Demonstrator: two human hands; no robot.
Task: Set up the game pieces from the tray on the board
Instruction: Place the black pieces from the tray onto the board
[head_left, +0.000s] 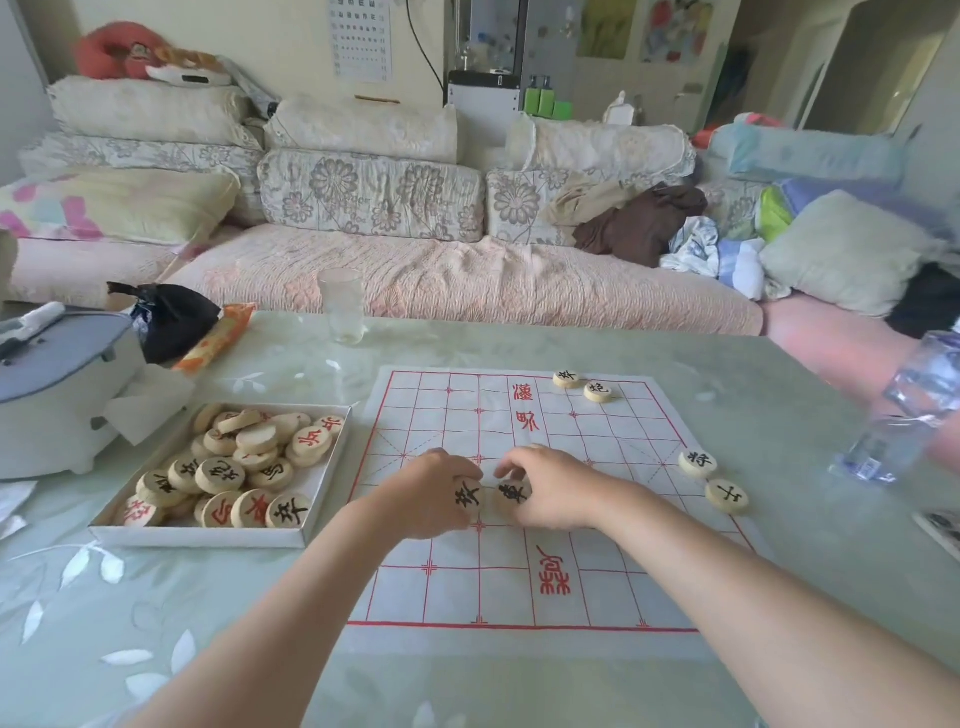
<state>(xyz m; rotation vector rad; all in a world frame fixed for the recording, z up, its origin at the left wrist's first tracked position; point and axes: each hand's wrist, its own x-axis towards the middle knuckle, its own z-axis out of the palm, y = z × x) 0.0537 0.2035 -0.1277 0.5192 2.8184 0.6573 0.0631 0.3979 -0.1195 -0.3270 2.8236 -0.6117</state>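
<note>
Beyond the red-lined white paper board (498, 597) a clear drinking glass (341, 306) is seen. At mid-board, a round wooden black-lettered disc (467, 497) is pinched by the left hand (428, 493), another by the right hand (558, 488).

Colour and pattern findings: board, pieces and surroundings.

Board (519, 597): white, with red grid lines and red characters. Tray (208, 536): white. Tray pieces (258, 437): pale tan, characters red on some, black on others. Placed pieces (697, 462) along the board's far and right edges: pale tan, black characters. Left-hand piece (467, 500) and right-hand piece (513, 492) — both pale tan, black characters. Tablecloth (104, 597): pale green with a white leaf pattern. Sofa cushions (371, 195): cream with a grey-brown flower print. Sofa cover (467, 280): pink. Bag (171, 317) — black. Packet (218, 338): orange.
</note>
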